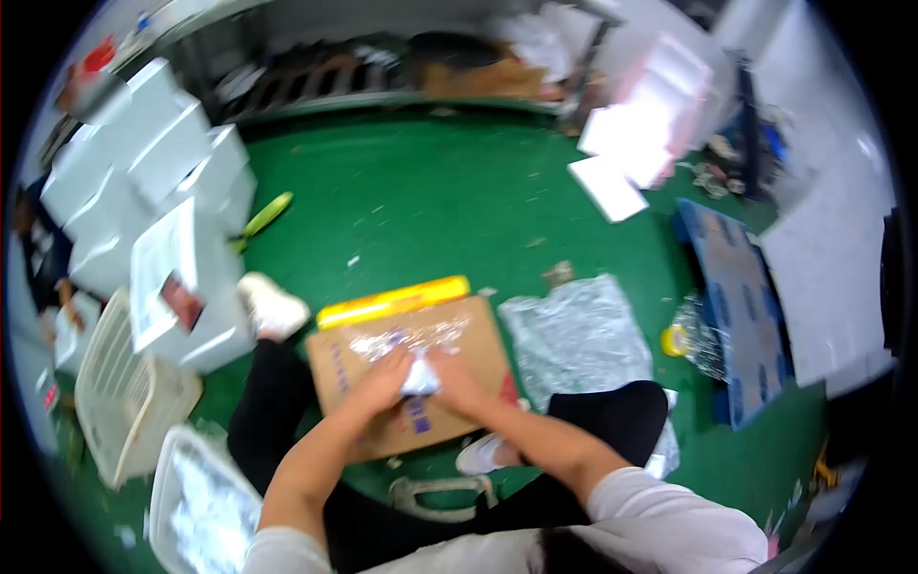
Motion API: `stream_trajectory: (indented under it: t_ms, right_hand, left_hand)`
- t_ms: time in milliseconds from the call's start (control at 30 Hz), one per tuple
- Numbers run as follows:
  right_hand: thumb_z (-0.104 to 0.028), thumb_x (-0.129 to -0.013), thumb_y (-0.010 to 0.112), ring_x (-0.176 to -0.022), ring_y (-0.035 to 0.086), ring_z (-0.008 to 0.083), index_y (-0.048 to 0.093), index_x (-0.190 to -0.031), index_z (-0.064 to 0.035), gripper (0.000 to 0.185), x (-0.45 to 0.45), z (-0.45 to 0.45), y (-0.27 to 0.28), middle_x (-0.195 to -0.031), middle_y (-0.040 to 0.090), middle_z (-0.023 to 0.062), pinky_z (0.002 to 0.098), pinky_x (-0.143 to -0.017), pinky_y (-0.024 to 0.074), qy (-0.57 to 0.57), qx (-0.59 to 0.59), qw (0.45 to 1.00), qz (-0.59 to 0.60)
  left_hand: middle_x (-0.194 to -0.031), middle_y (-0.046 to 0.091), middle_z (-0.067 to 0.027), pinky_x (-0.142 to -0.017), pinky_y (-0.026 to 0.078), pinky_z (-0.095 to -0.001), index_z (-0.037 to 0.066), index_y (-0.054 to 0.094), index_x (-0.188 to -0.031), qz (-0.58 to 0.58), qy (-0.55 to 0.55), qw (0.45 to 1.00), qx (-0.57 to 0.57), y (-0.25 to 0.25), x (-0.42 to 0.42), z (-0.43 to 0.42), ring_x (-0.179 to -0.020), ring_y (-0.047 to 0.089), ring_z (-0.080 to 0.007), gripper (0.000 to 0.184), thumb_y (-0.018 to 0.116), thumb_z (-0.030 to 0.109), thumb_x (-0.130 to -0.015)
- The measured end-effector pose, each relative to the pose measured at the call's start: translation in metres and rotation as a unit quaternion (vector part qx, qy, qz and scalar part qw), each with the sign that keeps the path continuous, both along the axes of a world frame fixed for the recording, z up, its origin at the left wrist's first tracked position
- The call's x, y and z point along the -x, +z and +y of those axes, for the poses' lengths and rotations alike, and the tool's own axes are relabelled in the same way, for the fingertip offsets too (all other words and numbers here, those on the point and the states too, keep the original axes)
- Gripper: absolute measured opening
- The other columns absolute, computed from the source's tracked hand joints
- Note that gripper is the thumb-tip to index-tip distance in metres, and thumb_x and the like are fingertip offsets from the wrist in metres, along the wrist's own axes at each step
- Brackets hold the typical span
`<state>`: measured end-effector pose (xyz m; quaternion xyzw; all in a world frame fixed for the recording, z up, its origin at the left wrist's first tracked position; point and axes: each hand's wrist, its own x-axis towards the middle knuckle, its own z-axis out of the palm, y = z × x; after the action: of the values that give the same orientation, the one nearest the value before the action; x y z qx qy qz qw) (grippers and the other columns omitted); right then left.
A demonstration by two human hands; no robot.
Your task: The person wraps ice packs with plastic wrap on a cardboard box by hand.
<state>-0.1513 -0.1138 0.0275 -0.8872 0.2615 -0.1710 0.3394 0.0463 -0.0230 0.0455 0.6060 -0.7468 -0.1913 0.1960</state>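
A brown cardboard box (339, 392) with purple printing lies in front of me between my legs. Over its middle, my left hand (387, 375) and my right hand (453, 379) are close together, fingers closed on a small white bundle (421, 377) between them. What the bundle is cannot be made out because of blur. Shiny clear plastic film (449, 333) lies crumpled on the box just beyond my fingers. Along the box's far edge rests a long yellow roll (392, 302).
White foam boxes (177, 153) are stacked at left, above a cream plastic basket (134, 421) and a white bin (167, 478) of clear plastic. At right are a clear plastic sheet (579, 330), a blue pallet (746, 316) and yellow tape (674, 341). A metal rack (382, 103) stands behind.
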Motion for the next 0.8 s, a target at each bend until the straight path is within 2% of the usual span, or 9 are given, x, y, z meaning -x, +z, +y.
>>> stream_trajectory:
  t_ms: [167, 200, 267, 367, 467, 500, 533, 667, 800]
  right_hand:
    - [-0.039, -0.071, 0.079, -0.1, 0.065, 0.0359, 0.062, -0.122, -0.0069, 0.062, 0.004, -0.044, 0.06, -0.109, 0.068, 0.018, 0.0444, -0.088, 0.0508, 0.23, -0.178, 0.948, 0.129]
    - [-0.042, -0.071, 0.079, -0.099, 0.066, 0.0344, 0.063, -0.12, -0.0073, 0.062, 0.0, -0.061, 0.048, -0.106, 0.069, 0.0174, 0.0426, -0.086, 0.051, 0.292, -0.141, 0.926, 0.193]
    - [-0.041, -0.072, 0.08, -0.092, 0.067, 0.0226, 0.065, -0.116, -0.0055, 0.059, -0.027, -0.082, 0.056, -0.102, 0.071, 0.0137, 0.0351, -0.083, 0.0506, 0.364, -0.249, 0.851, 0.286]
    - [-0.04, -0.075, 0.074, -0.101, 0.066, 0.0286, 0.062, -0.123, -0.0044, 0.06, -0.055, -0.099, 0.023, -0.111, 0.069, 0.0169, 0.0367, -0.087, 0.05, 0.373, -0.316, 0.78, 0.39]
    - [-0.031, -0.078, 0.067, -0.105, 0.063, 0.0327, 0.056, -0.13, -0.0042, 0.06, -0.05, -0.07, 0.014, -0.116, 0.065, 0.0195, 0.0393, -0.09, 0.0492, 0.222, -0.181, 0.929, 0.234]
    - [-0.016, -0.075, 0.062, -0.111, 0.058, 0.0385, 0.052, -0.135, -0.0057, 0.062, -0.043, -0.039, 0.032, -0.123, 0.06, 0.0237, 0.0426, -0.096, 0.0463, 0.128, -0.009, 0.972, 0.197]
    - [-0.006, -0.072, 0.06, -0.119, 0.051, 0.0418, 0.049, -0.137, -0.005, 0.066, -0.039, -0.012, 0.053, -0.131, 0.052, 0.0256, 0.0465, -0.101, 0.0417, 0.066, 0.129, 0.974, 0.177]
    - [-0.003, -0.067, 0.068, -0.14, 0.028, 0.0427, 0.036, -0.146, -0.0036, 0.085, -0.041, 0.046, 0.068, -0.146, 0.033, 0.0291, 0.0582, -0.114, 0.0228, 0.068, 0.112, 0.97, 0.205]
    - [-0.004, -0.067, 0.071, -0.125, 0.047, 0.0356, 0.052, -0.131, -0.0112, 0.067, -0.061, 0.015, 0.042, -0.131, 0.05, 0.0171, 0.052, -0.104, 0.0368, 0.05, 0.181, 0.968, 0.167]
  left_hand:
    - [-0.109, 0.062, -0.0238, -0.087, 0.051, -0.0441, 0.002, 0.05, -0.133, 0.222, 0.062, 0.973, -0.028, 0.014, 0.001, 0.043, -0.098, 0.063, -0.0388, 0.056, 0.069, 0.012, -0.081]
    - [-0.114, 0.062, -0.0214, -0.084, 0.053, -0.0398, 0.002, 0.056, -0.127, 0.409, 0.15, 0.871, -0.227, 0.048, 0.004, 0.045, -0.09, 0.066, -0.0329, 0.047, 0.069, 0.013, -0.083]
    - [-0.104, 0.067, -0.0156, -0.078, 0.053, -0.0369, 0.002, 0.061, -0.122, 0.278, 0.155, 0.946, -0.066, 0.026, 0.005, 0.047, -0.089, 0.067, -0.0228, 0.039, 0.07, 0.019, -0.088]
    - [-0.103, 0.067, -0.0203, -0.078, 0.051, -0.0419, 0.006, 0.058, -0.116, 0.282, 0.33, 0.898, -0.067, 0.004, 0.013, 0.031, -0.091, 0.066, -0.0365, 0.036, 0.062, 0.033, -0.093]
    - [-0.093, 0.067, -0.0252, -0.076, 0.051, -0.0497, 0.008, 0.057, -0.111, 0.191, 0.457, 0.86, -0.121, -0.023, 0.014, 0.007, -0.088, 0.064, -0.0435, 0.037, 0.051, 0.041, -0.095]
    - [-0.091, 0.067, -0.0266, -0.079, 0.05, -0.0525, 0.005, 0.06, -0.104, 0.157, 0.489, 0.842, -0.163, -0.032, 0.014, -0.006, -0.085, 0.064, -0.0447, 0.038, 0.046, 0.039, -0.096]
    - [-0.095, 0.068, -0.0253, -0.081, 0.052, -0.0513, 0.004, 0.065, -0.1, 0.113, 0.446, 0.872, -0.169, -0.041, 0.009, -0.013, -0.089, 0.065, -0.0428, 0.04, 0.041, 0.036, -0.097]
    - [-0.111, 0.066, -0.0254, -0.091, 0.05, -0.0493, 0.0, 0.067, -0.108, 0.12, 0.443, 0.852, -0.251, -0.066, 0.002, -0.037, -0.104, 0.064, -0.0391, 0.037, 0.042, 0.024, -0.095]
    - [-0.118, 0.065, -0.0195, -0.091, 0.051, -0.0444, 0.002, 0.068, -0.113, 0.047, 0.343, 0.873, -0.342, -0.029, -0.023, -0.052, -0.11, 0.064, -0.0348, 0.033, 0.053, 0.021, -0.09]
